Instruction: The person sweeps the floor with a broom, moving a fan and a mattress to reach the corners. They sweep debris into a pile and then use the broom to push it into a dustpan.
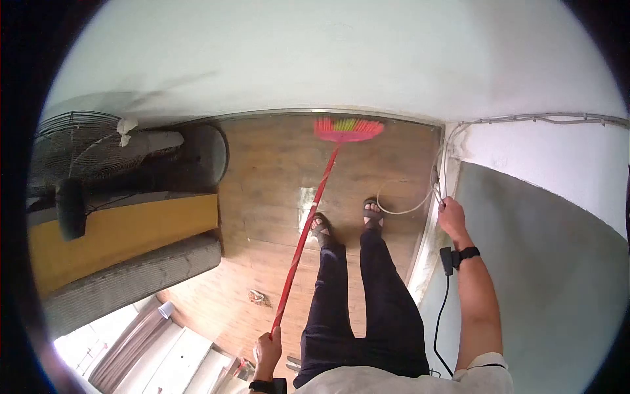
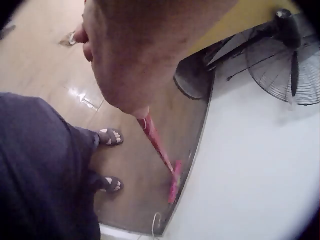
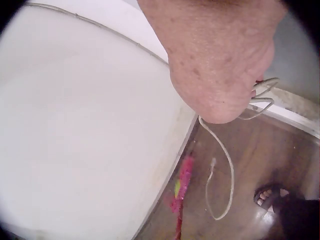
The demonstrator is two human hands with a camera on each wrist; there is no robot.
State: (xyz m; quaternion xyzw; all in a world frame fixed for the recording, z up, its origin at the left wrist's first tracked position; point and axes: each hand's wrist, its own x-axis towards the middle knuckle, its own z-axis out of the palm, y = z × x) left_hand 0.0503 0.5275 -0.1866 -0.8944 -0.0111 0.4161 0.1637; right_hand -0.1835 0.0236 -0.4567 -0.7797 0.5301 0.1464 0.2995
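Observation:
A broom with a red handle (image 1: 302, 240) reaches across the floor to its pink head (image 1: 348, 130), whose red and green bristles lie by the foot of the wall. My left hand (image 1: 268, 354) grips the handle's upper end; in the left wrist view the hand (image 2: 132, 60) hides that end. My right hand (image 1: 453, 220) holds a pale cable (image 1: 400, 213) beside the wall corner. Loops of the cable (image 3: 231, 175) hang below the right hand (image 3: 220, 75) in the right wrist view, one end dangling over the floor.
A black fan (image 1: 72, 197) stands at the left near a yellow panel (image 1: 131, 226). Two sandalled feet (image 1: 373, 213) are on the wooden floor. A small crumpled thing (image 1: 258, 298) lies on the floor. Cables (image 1: 545, 118) run along the wall at the right.

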